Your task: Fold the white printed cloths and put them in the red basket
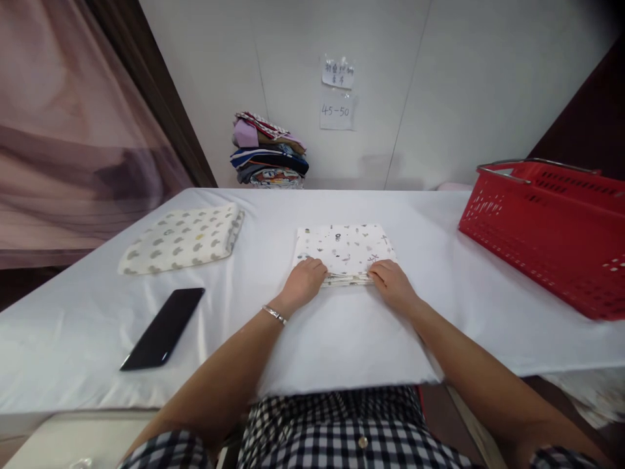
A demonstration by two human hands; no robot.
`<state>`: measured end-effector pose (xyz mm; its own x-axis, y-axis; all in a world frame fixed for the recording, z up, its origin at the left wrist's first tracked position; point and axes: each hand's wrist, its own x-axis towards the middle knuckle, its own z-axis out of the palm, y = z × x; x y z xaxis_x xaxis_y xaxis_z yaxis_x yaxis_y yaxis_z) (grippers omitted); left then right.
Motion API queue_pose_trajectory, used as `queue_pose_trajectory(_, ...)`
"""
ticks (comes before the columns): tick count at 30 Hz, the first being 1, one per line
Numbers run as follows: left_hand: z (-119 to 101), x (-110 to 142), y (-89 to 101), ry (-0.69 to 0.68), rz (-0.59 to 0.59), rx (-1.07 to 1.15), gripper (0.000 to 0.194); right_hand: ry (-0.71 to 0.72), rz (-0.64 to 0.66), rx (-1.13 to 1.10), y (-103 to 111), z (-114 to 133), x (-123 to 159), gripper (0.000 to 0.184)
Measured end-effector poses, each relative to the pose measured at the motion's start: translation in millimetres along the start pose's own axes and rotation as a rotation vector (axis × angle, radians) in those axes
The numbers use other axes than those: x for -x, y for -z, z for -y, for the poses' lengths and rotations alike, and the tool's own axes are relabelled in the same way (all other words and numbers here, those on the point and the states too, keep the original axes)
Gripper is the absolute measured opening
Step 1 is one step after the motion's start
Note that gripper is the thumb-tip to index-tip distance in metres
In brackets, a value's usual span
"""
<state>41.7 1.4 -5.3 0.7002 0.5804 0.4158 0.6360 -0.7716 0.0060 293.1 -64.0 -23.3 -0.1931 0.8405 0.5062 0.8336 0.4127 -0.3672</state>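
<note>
Pinching the near edge of the folded cloth (342, 249) on the white table (349, 348) with my left hand (303, 281) and right hand (392, 283), I judge it light, soft, floppy, best held through all layers

Head-worn view faces forward; looks down across the table (351, 352).

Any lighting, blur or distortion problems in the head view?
Head view: soft, even light with only faint shadows; the upper right corner falls dark; the pink curtain looks blurry; "45-50" on the wall sheet is legible; both hands and the folded cloth are clear enough, slightly soft.
</note>
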Motion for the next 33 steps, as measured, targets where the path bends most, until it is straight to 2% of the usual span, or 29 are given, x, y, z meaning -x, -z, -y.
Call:
queue_pose_trajectory(7,2.1,2.3,-1.5,0.015,0.015,0.073,0.026,0.039,-0.006,0.004,-2.6,-1.8,-0.5,0.021)
queue_pose_trajectory(11,3.8,4.7,-2.8,0.008,-0.024,0.146,0.017,0.012,-0.029,-0.011,-2.4,1.0,-1.7,0.022)
queue_pose_trajectory(14,4.4,5.7,-3.9,0.022,-0.048,0.157,0.018,0.015,-0.062,-0.004,-2.4,2.2,-0.8,0.021)
queue_pose_trajectory(17,4.4,5.7,-2.9,0.01,-0.032,0.151,0.013,0.021,-0.039,0.031,-2.9,1.5,0.4,0.021)
queue_pose_trajectory(21,2.7,4.5,-0.3,0.025,-0.016,0.132,0.02,0.022,-0.03,0.053,-3.2,0.8,1.5,0.021)
queue_pose_trajectory(28,-1.1,2.0,0.5,0.061,0.063,0.093,0.017,0.024,0.011,0.069,-4.2,0.5,1.4,0.021)
queue_pose_trajectory(33,0.0,4.8,1.2,0.036,0.024,0.154,0.014,0.028,0.01,0.055,-3.7,0.2,0.2,0.023)
